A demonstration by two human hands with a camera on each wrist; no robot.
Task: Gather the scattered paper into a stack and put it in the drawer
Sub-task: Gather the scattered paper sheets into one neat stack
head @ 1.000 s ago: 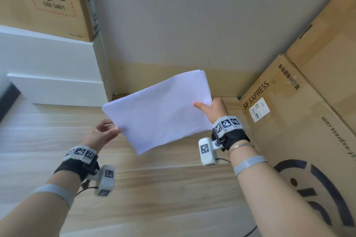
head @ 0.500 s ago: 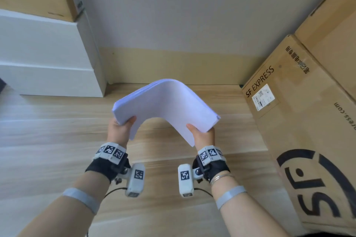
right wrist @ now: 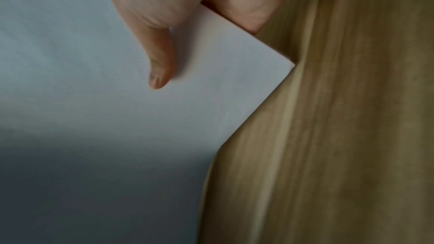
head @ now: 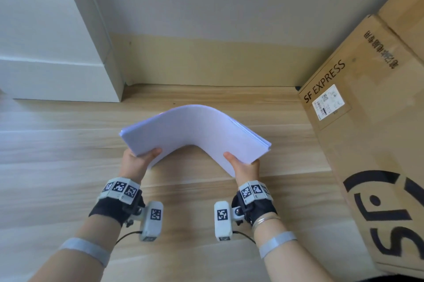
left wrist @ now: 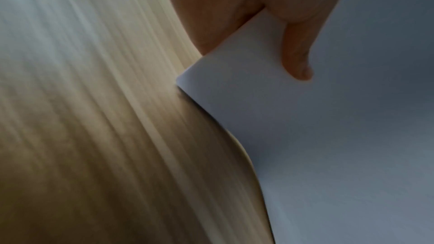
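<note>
Lowered slightly since before, the smooth white paper stack point(head: 195, 130) is arched upward, each near corner pinched by left hand point(head: 135, 162) and right hand point(head: 245, 168) above pale woodgrain floor point(head: 68, 167).

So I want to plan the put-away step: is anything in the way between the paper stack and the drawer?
That cannot be judged: no drawer can be made out in any view. The paper stack, bowed upward, is pinched by the left hand and right hand above the wooden floor. The white cabinet stands to the left and the SF Express box to the right.
</note>
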